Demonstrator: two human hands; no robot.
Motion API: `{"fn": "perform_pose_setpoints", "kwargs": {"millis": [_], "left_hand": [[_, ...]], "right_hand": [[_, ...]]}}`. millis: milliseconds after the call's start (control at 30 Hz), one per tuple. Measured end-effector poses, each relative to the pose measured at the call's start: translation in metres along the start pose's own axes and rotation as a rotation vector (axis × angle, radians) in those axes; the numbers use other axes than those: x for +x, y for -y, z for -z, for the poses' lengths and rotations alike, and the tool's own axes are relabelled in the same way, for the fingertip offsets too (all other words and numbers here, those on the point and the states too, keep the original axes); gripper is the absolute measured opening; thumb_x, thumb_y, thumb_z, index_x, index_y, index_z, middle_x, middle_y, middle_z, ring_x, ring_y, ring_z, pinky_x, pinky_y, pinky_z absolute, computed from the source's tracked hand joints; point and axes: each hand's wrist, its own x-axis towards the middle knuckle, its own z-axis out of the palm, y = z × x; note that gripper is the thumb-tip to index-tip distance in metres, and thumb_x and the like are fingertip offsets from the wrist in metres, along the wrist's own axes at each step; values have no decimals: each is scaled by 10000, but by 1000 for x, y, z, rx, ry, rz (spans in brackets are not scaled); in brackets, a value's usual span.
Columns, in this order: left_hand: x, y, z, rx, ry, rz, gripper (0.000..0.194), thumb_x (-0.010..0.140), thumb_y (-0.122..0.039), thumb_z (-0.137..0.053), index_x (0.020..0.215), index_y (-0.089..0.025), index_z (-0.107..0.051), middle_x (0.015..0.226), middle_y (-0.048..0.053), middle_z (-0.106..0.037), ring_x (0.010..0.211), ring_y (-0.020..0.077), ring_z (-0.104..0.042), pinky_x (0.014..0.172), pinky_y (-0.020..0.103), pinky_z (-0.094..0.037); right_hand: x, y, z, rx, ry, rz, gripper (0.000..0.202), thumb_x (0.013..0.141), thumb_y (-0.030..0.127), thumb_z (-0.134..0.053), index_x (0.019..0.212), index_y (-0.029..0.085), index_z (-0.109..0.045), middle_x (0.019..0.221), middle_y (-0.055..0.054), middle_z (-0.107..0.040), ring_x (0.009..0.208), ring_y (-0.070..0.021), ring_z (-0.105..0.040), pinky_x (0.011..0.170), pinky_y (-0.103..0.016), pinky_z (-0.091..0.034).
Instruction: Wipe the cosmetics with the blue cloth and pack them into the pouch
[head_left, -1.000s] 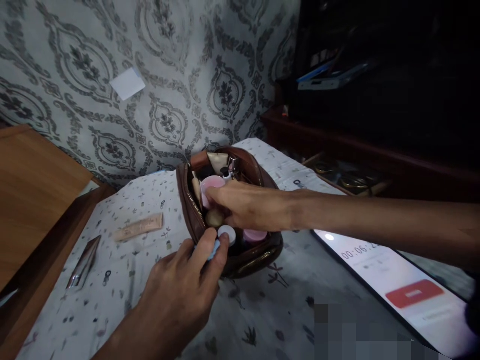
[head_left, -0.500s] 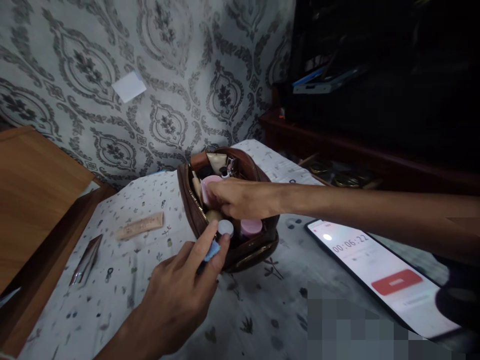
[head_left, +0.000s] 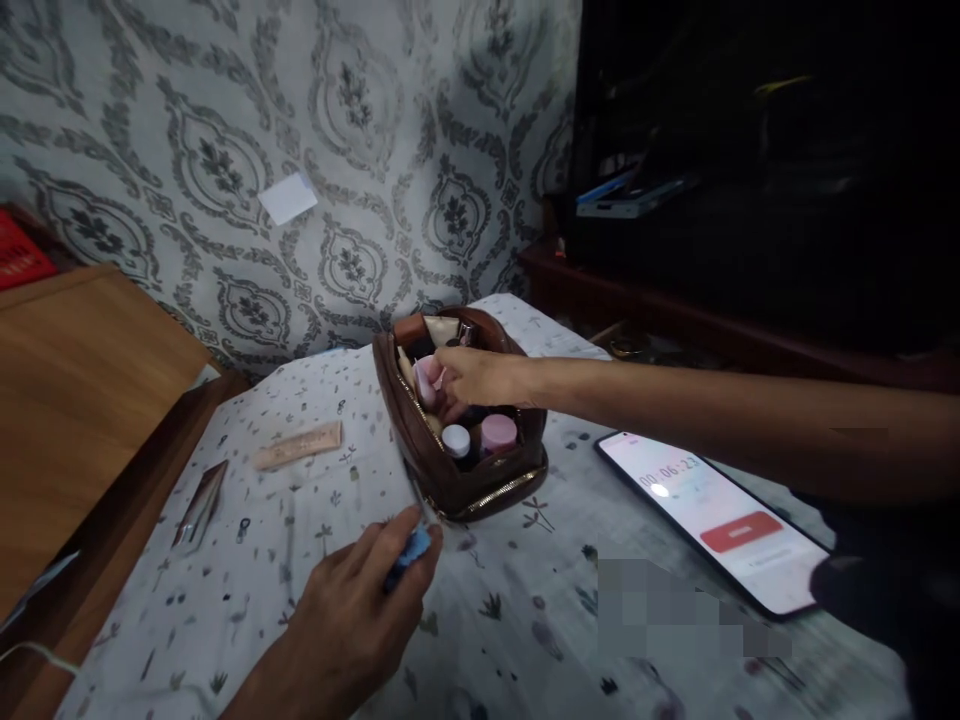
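A brown cosmetic bag stands unzipped on the patterned sheet. My right hand reaches into it, fingers closed round a pink container whose lower part is hidden. Close below that hand, a white-lidded jar and a pink-lidded jar sit in the bag's near end. In front of the bag, my left hand is closed on a small blue piece, soft-looking like cloth or sponge, mostly covered by the fingers.
On the sheet at left lie a beige tube and a shiny brown tube. A phone showing a running timer lies at right, beneath my right forearm. A wooden panel borders the left side; a patterned wall stands behind.
My left hand has drawn back from the white-lidded jar toward me, keeping the blue piece. My right hand stays in the bag at the pink container, which now looks more tilted. The view has shifted slightly.
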Motion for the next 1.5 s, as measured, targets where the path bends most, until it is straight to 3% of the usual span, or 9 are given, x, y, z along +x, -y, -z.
{"fn": "perform_pose_setpoints", "kwargs": {"millis": [167, 500, 700, 833, 933, 1133, 1267, 1367, 1500], "left_hand": [[-10, -6, -5, -36, 10, 25, 353, 934, -78, -413, 1198, -134, -639, 1179, 150, -678, 936, 203, -674, 640, 264, -570], [-10, -9, -5, -32, 79, 9, 361, 931, -85, -389, 1208, -134, -614, 1150, 157, -689, 912, 205, -688, 599, 261, -579], [-8, -8, -4, -15, 98, -24, 370, 920, -75, -376, 1208, -129, -602, 1143, 151, -699, 909, 209, -689, 610, 270, -587], [-12, -8, -5, -13, 139, -36, 372, 920, -86, -382, 1228, -131, -587, 1152, 149, -695, 932, 210, -682, 616, 261, -575], [-14, -8, -7, -23, 164, -40, 383, 928, -82, -371, 1251, -124, -571, 1165, 156, -685, 954, 203, -675, 637, 252, -571], [-20, -9, -12, -24, 182, -58, 389, 935, -81, -359, 1264, -123, -562, 1166, 154, -676, 968, 202, -665, 649, 250, -562], [-23, -9, -16, -41, 235, -66, 395, 949, -106, -371, 1305, -134, -541, 1194, 151, -667, 994, 213, -655, 638, 259, -565], [-24, -9, -19, -66, 262, -62, 401, 948, -105, -372, 1314, -138, -531, 1205, 155, -662, 1001, 216, -651, 643, 266, -569], [-25, -10, -23, -90, 294, -62, 386, 942, -111, -397, 1302, -148, -532, 1232, 155, -651, 1003, 217, -652, 666, 279, -582]], "right_hand": [[1, 0, -1, -85, -87, -36, 314, 802, -11, -544, 1066, 155, -576, 1037, -74, -734, 832, -166, -702, 628, -196, -484], [-1, -1, 5, -266, -77, 0, 304, 842, 61, -572, 1133, 150, -597, 1060, -86, -735, 823, -177, -707, 629, -217, -460], [-4, 4, 6, -388, -78, -1, 297, 859, 81, -567, 1148, 144, -589, 1090, -115, -717, 994, -218, -683, 697, -232, -460], [-6, 9, 6, -374, -46, -46, 311, 850, 62, -571, 1151, 141, -579, 1068, -121, -706, 917, -228, -690, 664, -254, -471], [-9, 12, 4, -241, -72, -66, 292, 839, 45, -569, 1110, 154, -576, 1049, -111, -692, 884, -220, -686, 651, -252, -490], [-9, 11, -7, 378, -106, -173, 439, 809, -42, -462, 1179, 191, -505, 750, -2, -634, 717, -171, -670, 615, -257, -534], [-2, 4, -16, 475, -115, -153, 306, 754, -99, -458, 857, 170, -562, 685, 8, -613, 663, -133, -645, 665, -239, -546], [-1, 1, -16, 354, -101, -146, 280, 738, -102, -461, 709, 161, -555, 700, -14, -649, 722, -140, -670, 697, -218, -532], [-6, 4, -9, -102, -1, -51, 272, 746, -62, -494, 806, 134, -672, 861, -63, -724, 886, -186, -686, 674, -207, -471]]}}
